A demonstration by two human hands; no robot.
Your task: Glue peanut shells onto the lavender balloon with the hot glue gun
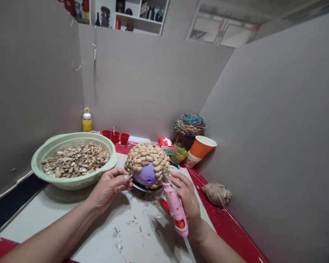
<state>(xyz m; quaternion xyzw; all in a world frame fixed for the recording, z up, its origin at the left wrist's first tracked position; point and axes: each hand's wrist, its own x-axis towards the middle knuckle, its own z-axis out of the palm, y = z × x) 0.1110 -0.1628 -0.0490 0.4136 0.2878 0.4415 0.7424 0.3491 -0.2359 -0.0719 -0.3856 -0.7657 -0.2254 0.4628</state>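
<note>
A purple ball [146, 174] rests in a shallow metal dish [144, 189], largely covered with peanut shells [146, 151]; a bare purple patch with a small round plug faces me. My right hand [186, 195] is wrapped round a pink hot glue gun [174, 204], its metal nozzle pointing up at the ball's right side. A white glue stick [189, 250] sticks out of the gun's back end. At the ball's left edge, my left hand [109, 186] pinches a small tan piece that looks like a peanut shell, mostly hidden by the fingertips.
On the left stands a green colander [113, 160] of peanut shells. Behind the ball are red cups [124, 138], a yellow bottle [87, 122] and a red box [166, 143]. To the right are an orange paper cup [201, 148] and a twine ball [217, 194]. Grey partitions enclose the table.
</note>
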